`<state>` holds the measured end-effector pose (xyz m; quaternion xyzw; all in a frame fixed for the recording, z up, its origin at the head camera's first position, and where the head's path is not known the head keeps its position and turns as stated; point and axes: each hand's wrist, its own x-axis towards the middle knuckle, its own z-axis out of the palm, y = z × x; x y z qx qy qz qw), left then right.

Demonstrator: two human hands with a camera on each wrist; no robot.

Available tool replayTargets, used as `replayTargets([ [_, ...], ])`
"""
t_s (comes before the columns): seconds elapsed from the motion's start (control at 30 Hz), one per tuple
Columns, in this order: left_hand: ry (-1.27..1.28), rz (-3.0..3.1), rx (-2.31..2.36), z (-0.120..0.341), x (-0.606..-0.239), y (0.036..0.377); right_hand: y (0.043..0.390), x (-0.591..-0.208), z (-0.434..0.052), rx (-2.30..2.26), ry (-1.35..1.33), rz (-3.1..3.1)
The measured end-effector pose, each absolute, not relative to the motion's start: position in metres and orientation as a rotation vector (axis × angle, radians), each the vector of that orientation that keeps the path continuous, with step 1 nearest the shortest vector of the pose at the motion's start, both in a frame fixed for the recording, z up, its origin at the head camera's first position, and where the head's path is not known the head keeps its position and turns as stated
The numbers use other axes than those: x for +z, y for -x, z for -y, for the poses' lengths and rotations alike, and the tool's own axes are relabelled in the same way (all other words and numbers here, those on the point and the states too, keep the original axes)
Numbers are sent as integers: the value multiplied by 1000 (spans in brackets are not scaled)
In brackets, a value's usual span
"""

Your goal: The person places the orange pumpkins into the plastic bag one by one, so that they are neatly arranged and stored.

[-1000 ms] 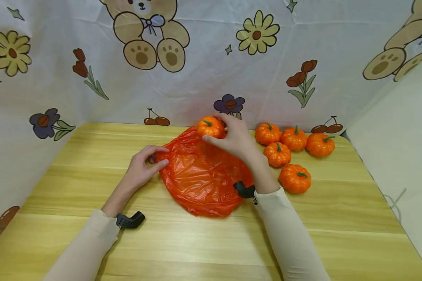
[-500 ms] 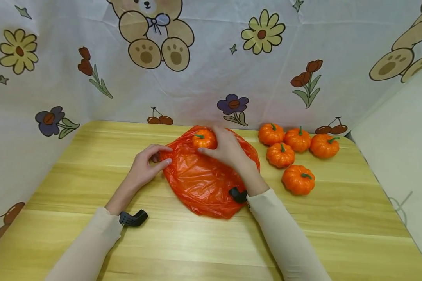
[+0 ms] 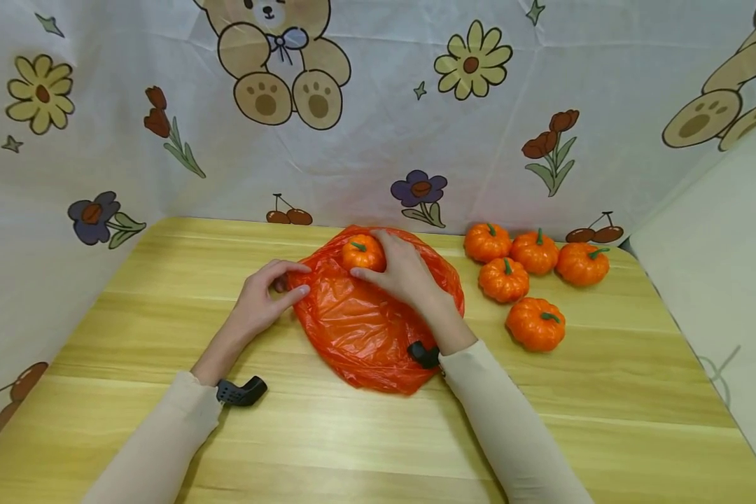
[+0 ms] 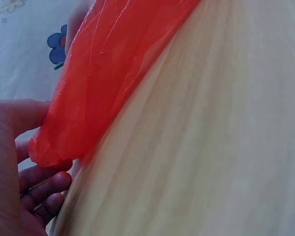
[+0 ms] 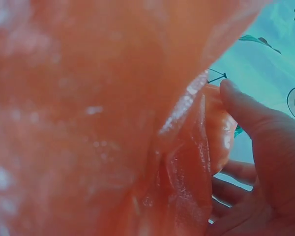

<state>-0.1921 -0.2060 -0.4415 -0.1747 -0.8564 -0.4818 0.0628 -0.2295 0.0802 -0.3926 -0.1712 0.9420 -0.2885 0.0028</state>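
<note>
Head view: right hand (image 3: 409,276) grips small ribbed orange pumpkin (image 3: 362,253), green stem up, at crinkled orange bag (image 3: 368,329); left hand (image 3: 258,301) pinches bag edge.

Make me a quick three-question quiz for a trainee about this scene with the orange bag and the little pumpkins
1. How many pumpkins sit loose on the table, to the right of the orange plastic bag?
2. True or false: the right hand holds a pumpkin at the far end of the bag.
3. What does the left hand do? A) rests flat on a loose pumpkin B) pinches the bag's left edge C) hangs off the table

Key
1. Five: four in a cluster near the backdrop and one nearer the person.
2. True.
3. B; the left wrist view shows fingers round the plastic.
</note>
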Motion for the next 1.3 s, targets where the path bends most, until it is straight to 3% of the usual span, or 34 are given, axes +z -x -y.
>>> replayTargets([
  [0.6, 532, 2584, -1456, 207, -444, 194, 196, -327, -91, -970, 605, -2981],
  [1.3, 535, 2588, -1446, 206, -443, 192, 176, -318, -180, -1081, 436, -3092],
])
